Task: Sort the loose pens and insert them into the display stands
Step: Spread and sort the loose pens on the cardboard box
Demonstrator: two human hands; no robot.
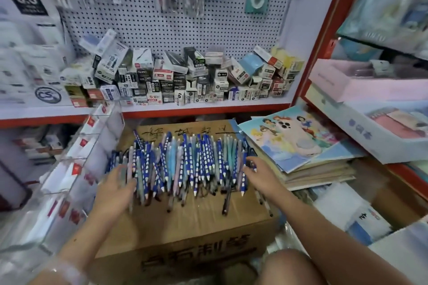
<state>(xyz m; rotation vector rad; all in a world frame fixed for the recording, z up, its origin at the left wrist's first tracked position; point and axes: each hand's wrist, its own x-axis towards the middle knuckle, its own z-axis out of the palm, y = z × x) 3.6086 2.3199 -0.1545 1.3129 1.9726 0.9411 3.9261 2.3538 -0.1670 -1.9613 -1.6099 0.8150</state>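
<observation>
A wide heap of loose pens, mostly blue with white dots and some pale teal or pink, lies tips toward me on a brown cardboard box. My left hand presses against the left side of the heap, fingers spread over a few pens. At the heap's right edge, my right hand rests with its fingers touching the outer pens. A clear tiered display stand with red labels stands to the left of the box; I cannot see any pens in it.
A shelf behind holds many small pen and refill boxes under a pegboard with hanging packs. A stack of picture books sits right of the box. My knee is at the bottom.
</observation>
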